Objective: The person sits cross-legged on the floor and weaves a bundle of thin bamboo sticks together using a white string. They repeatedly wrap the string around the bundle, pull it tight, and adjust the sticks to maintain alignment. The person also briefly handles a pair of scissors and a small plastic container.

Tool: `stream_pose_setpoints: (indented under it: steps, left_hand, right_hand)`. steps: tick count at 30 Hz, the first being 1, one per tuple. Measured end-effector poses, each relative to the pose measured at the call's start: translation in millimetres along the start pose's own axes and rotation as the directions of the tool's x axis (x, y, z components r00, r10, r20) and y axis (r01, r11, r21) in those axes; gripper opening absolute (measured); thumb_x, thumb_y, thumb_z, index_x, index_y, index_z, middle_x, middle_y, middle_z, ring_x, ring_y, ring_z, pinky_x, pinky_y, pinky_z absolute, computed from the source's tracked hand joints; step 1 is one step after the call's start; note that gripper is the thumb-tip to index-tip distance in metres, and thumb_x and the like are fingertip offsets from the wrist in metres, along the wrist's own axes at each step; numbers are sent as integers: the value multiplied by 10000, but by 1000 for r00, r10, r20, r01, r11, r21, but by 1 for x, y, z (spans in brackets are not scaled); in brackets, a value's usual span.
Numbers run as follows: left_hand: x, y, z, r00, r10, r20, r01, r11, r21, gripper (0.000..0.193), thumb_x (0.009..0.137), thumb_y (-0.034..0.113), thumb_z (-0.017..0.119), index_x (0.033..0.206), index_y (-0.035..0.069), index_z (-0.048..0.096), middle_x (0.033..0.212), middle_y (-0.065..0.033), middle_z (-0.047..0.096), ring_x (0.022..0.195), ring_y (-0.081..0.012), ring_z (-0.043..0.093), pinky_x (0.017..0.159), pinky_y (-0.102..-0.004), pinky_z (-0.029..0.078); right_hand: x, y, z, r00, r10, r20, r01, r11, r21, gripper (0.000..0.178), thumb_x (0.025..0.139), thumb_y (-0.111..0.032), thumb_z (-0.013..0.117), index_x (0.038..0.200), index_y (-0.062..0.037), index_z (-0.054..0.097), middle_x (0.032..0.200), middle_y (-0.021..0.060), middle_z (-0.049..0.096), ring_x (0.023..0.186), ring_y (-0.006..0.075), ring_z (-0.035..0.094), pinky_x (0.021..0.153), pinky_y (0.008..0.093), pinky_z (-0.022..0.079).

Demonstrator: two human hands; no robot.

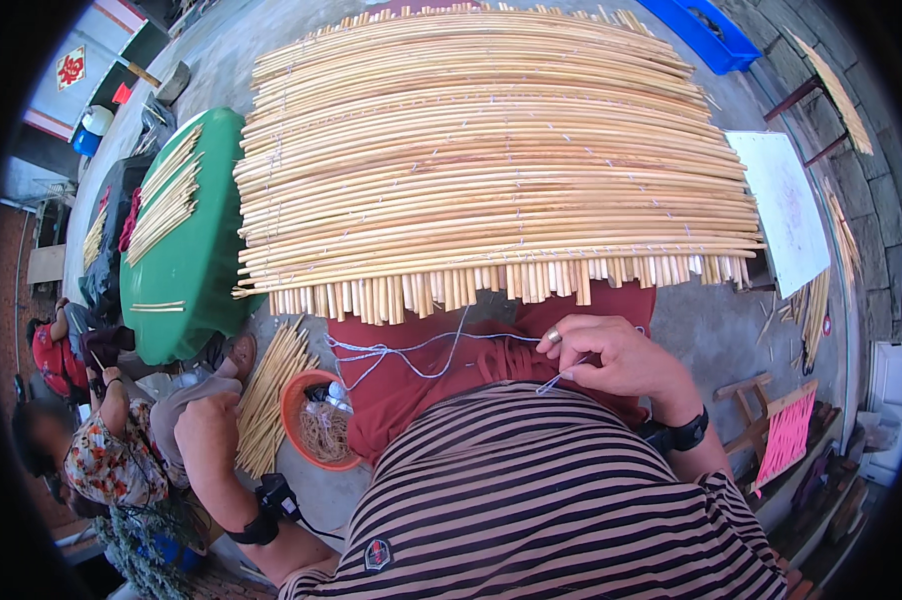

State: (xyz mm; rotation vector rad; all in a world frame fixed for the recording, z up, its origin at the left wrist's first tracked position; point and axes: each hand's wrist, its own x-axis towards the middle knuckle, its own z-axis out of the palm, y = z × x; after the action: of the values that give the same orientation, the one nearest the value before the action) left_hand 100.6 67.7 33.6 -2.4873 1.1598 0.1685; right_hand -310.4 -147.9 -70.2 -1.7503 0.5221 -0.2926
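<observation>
My right hand (611,355) is over my lap, thumb and finger pinching a thin pale string (381,350). Loose loops of the string lie across my red trousers. In front of me is a wide mat of pale reed sticks (491,150), tied crosswise with thin string; shorter stick ends jut out under its near edge. My left hand (208,430) reaches out to the left, fingers curled, beside a pile of loose sticks (274,395) on the ground. Whatever those fingers may hold is hidden.
An orange basin (293,440) with coiled twine stands by my left leg. Left of the mat, a green table (206,270) carries stick bundles. Another person (121,430) sits at lower left. A white board (786,200) and a wooden frame with pink strips (786,435) are right.
</observation>
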Motion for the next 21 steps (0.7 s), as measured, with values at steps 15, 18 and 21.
stream_pose_setpoints:
  steps: [15,18,21]
  left_hand:
    - [51,210,25,342,505,-793,-716,686,128,443,822,103,642,1262,133,601,1318,-112,576,1273,-316,506,1055,-508,375]
    - [46,200,4,201,445,-873,-709,681,184,299,843,63,597,1124,113,684,1165,-97,668,1133,-293,618,952,-461,482]
    - [37,180,-65,88,408,-909,-708,667,231,288,806,37,612,1074,95,700,1059,-96,707,1025,-280,672,887,-428,524]
  right_hand:
    - [19,10,26,955,-243,-169,127,852,-508,67,762,-117,678,780,-71,632,1013,160,557,981,398,505,867,481,408]
    - [13,-1,34,858,-432,-277,199,778,-596,90,743,-127,712,783,-76,650,1146,166,582,1054,398,508,914,477,409]
    - [6,-24,20,804,-512,-302,269,767,-583,110,713,-63,743,800,-72,675,1296,198,563,1111,361,555,878,423,462]
